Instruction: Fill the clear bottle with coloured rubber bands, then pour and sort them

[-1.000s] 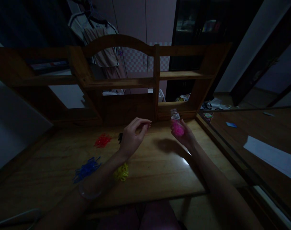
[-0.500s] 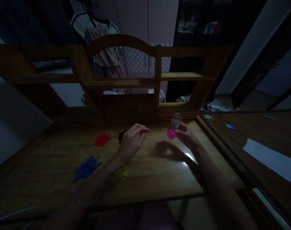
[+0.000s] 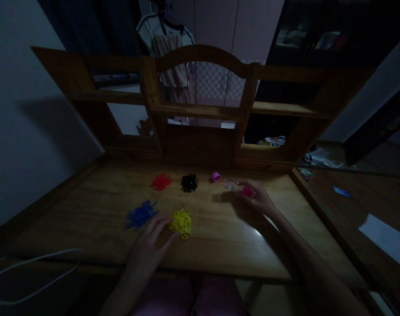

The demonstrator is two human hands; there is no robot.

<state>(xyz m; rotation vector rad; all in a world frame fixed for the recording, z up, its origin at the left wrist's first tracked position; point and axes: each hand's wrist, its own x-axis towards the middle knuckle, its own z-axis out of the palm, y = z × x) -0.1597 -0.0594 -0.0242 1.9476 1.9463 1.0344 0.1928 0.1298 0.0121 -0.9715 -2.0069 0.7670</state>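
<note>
My right hand [image 3: 256,197] grips a small clear bottle [image 3: 232,186] with bright pink contents in its base. The bottle lies tilted on its side above the desk, its clear end pointing left. My left hand [image 3: 155,237] reaches over the front of the desk, thumb and fingers spread at the left edge of a pile of yellow rubber bands [image 3: 183,224]. Whether the fingertips touch the bands I cannot tell. Behind it lie piles of blue rubber bands [image 3: 141,215], red rubber bands [image 3: 161,181] and black rubber bands [image 3: 189,182]. A pink cap [image 3: 216,176] stands on the desk left of the bottle.
A wooden shelf unit [image 3: 200,112] rises along the back of the wooden desk [image 3: 216,250]. At the lower left hangs a white cable [image 3: 38,254]. A lower brown surface on the right bears a white paper sheet [image 3: 386,239] and a blue card [image 3: 341,192].
My left hand has come down and toward me to the yellow bands, its fingers opening. My right hand has tipped the bottle from upright to leftward. The pink cap now shows; the view has shifted left.
</note>
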